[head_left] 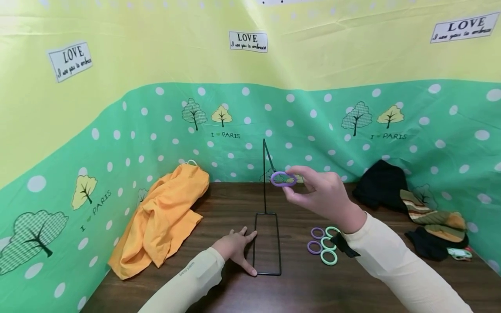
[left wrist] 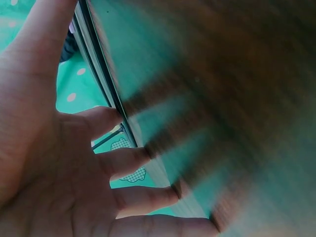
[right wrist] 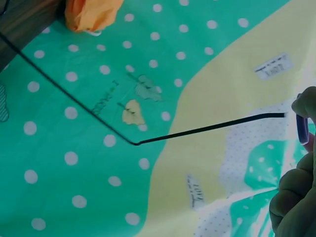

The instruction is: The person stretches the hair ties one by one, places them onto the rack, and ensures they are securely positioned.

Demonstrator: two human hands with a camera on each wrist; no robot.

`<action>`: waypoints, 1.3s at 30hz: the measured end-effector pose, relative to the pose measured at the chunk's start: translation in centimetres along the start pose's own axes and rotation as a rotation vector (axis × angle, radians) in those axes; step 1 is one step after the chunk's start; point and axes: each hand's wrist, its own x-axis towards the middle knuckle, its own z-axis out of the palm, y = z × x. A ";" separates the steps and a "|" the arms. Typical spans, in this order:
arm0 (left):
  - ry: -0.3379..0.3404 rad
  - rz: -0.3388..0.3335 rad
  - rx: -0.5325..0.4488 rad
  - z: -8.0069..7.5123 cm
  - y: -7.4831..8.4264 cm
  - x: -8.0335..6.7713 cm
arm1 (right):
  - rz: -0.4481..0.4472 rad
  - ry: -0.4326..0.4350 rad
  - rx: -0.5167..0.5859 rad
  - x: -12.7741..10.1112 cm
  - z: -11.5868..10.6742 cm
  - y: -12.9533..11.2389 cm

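Sleeves in pale yellow frame the near edge, and right ahead of them the left hand (head_left: 236, 248) lies flat with fingers spread on the dark wooden table (head_left: 305, 287), its fingertips against the rectangular base of a black wire stand (head_left: 267, 243), pinning it down. Just right of that base sit four loose rings (head_left: 323, 245), two purple and two green, touching in a little cluster near the right forearm. Up a level now: the right hand (head_left: 322, 195) hovers above the table, thumb and fingers pinching a purple ring (head_left: 283, 178) right at the tip of the stand's slanted hook arm; the right wrist view shows the wire end nearly meeting the ring. That ring looks light and smooth, probably a soft, springy hair tie, so a pinch on its outer rim, leaving the hole free, seems the sensible hold. The thin wire stand likely tips easily, hence the steadying palm. Farther back, an orange cloth (head_left: 166, 217) slumps at the left, dark and striped garments (head_left: 415, 208) pile at the right, against the green dotted backdrop (head_left: 313, 126).
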 end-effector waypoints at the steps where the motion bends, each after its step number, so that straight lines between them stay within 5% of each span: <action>1: -0.002 0.002 0.002 0.0 0.1 0.0 | -0.002 -0.011 -0.019 0.1 0.2 0.2; 8: -0.012 0.002 -0.006 0.1 0.4 0.1 | 0.010 -0.067 -0.102 -0.3 2.5 2.6; 16: -0.034 0.009 0.023 0.6 1.0 0.3 | 0.140 -0.152 -0.099 -1.4 5.3 5.7; 27: -0.045 -0.008 -0.004 0.4 1.0 0.2 | 0.273 -0.197 -0.057 -2.8 6.0 6.6; 39: -0.035 -0.018 0.003 0.0 0.4 0.1 | 0.789 -0.234 0.331 -4.2 3.5 4.6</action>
